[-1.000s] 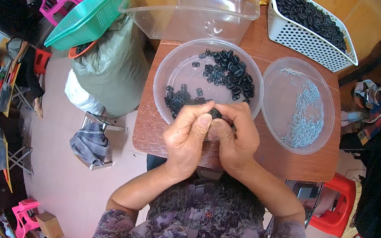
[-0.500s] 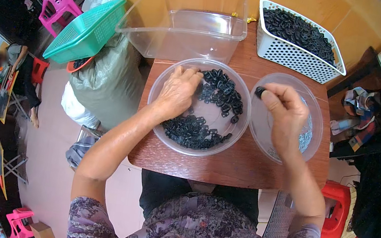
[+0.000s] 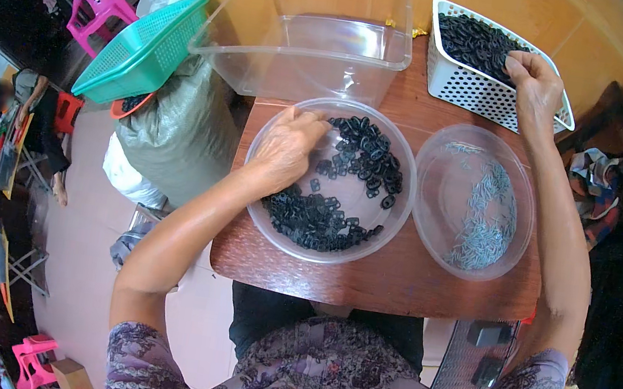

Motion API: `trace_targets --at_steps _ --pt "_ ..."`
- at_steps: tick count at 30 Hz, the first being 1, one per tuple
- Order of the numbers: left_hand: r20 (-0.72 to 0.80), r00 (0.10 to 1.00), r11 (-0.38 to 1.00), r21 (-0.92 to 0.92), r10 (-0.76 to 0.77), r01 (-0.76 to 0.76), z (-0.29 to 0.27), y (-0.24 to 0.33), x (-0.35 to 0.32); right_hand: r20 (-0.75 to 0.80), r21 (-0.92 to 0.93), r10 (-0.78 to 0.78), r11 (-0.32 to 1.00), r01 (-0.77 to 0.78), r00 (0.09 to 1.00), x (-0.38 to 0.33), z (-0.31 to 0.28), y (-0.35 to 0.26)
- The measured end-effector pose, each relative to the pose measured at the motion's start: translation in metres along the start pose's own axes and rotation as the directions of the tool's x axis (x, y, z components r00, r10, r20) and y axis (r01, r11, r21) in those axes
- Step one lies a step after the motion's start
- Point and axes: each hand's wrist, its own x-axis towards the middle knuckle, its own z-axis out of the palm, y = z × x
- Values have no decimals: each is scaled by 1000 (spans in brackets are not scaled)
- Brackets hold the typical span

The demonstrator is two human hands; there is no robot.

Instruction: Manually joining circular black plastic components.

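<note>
My left hand (image 3: 286, 149) is inside a round clear plastic bowl (image 3: 251, 214), its fingers curled down and closed at the left side. Whatever lies at its fingertips is hidden. Two heaps of small black plastic pieces (image 3: 369, 155) share that bowl, rounder ones at the upper right and flatter squarish ones at the bottom. My right hand (image 3: 537, 89) reaches to the white perforated basket (image 3: 469, 93), fingertips pinched over its near rim. That basket is full of black oval pieces (image 3: 476, 44). Between the right fingers I cannot make out any piece.
A second round clear bowl (image 3: 436, 212) with thin silvery pins (image 3: 487, 219) stands on the brown wooden table (image 3: 300, 276). A large clear bin (image 3: 297, 73) sits at the back. To the left, a green basket (image 3: 144, 52) rests on a stuffed sack (image 3: 176, 136).
My right hand has moved from above the pin bowl, where it held a small black piece, up and right to the white basket. My left hand has stayed in its bowl.
</note>
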Motion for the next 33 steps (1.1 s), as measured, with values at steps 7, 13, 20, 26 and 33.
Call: trace_targets --at_steps 7,13,20,26,33 --pt "274 961 997 -77 32 -11 -8 -10 -6 73 -430 -183 881 196 980 35 14 16" --pt "214 977 992 -124 -12 39 -2 9 -7 197 -578 -123 786 217 973 64 23 33" --pt "290 951 978 -202 106 -48 -13 8 -18 289 -680 -112 675 286 951 66 14 39" --pt "171 977 961 -221 -129 166 -20 2 -22 187 -476 -191 841 259 964 13 -10 5" --pt "153 988 989 -138 -25 47 -26 19 -23 259 -104 -38 992 67 965 -96 -31 -66"
